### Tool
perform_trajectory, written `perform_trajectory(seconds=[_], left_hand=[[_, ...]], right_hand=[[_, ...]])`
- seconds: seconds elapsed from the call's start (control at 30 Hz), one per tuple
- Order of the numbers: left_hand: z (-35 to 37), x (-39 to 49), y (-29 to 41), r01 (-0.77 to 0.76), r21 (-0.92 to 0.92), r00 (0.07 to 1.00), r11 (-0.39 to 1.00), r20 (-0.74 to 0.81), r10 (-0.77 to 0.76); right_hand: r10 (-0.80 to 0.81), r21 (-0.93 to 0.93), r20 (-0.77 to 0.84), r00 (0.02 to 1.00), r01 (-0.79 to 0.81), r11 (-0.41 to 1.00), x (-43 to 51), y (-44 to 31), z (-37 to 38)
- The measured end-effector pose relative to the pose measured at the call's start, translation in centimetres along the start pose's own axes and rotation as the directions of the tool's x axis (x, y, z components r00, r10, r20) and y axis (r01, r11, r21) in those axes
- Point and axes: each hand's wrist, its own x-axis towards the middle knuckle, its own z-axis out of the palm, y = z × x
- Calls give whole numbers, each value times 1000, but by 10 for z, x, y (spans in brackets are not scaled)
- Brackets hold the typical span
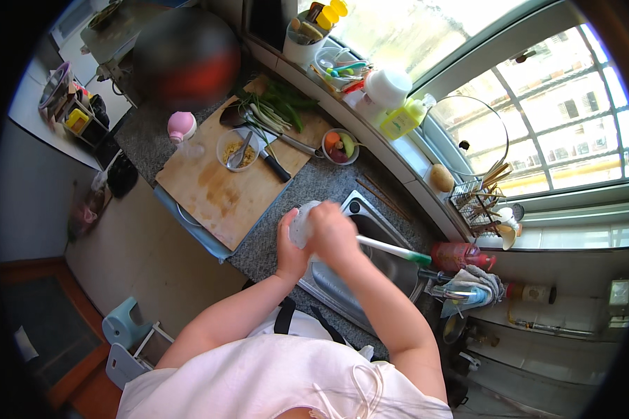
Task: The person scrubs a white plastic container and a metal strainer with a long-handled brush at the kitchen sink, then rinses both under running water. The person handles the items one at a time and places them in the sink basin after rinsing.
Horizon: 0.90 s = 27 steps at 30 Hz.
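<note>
My left hand (289, 251) is wrapped around a translucent whitish vessel (300, 225), a cup or bottle with small dark marks on its wall. It is held above the counter beside the sink. My right hand (331, 228), a little blurred, is closed on a white brush-like handle (388, 247) with a green end pointing right over the sink. The other end of this tool is hidden by my hand and the vessel. Below both hands lies the stainless steel sink (340, 290).
Left of the sink, a wooden cutting board (225, 209) carries a bowl (237, 151) of minced food with a spoon, a black-handled knife (275, 166), a ladle and scallions (267, 118). Nearby stand a pink-topped bottle (182, 127) and a vegetable bowl (339, 146). Chopsticks (382, 198) lie behind the sink.
</note>
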Motion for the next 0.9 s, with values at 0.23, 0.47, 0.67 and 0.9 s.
perform_trajectory(seconds=[0.23, 0.47, 0.67, 0.9], left_hand=[[-1, -1, -1, -55, 158, 998, 986, 11, 54], [-21, 8, 11, -416, 301, 901, 858, 267, 343], [-28, 22, -8, -564, 315, 817, 763, 343, 462], [-22, 18, 2, -523, 343, 848, 780, 304, 434]], right_hand=[[-135, 26, -20, 991, 135, 990, -5, 9, 3], [48, 80, -78, 996, -42, 996, 11, 31, -3], [-203, -26, 77, 976, 206, 978, -8, -16, 25], [-280, -38, -45, 959, 278, 960, -8, -2, 24]])
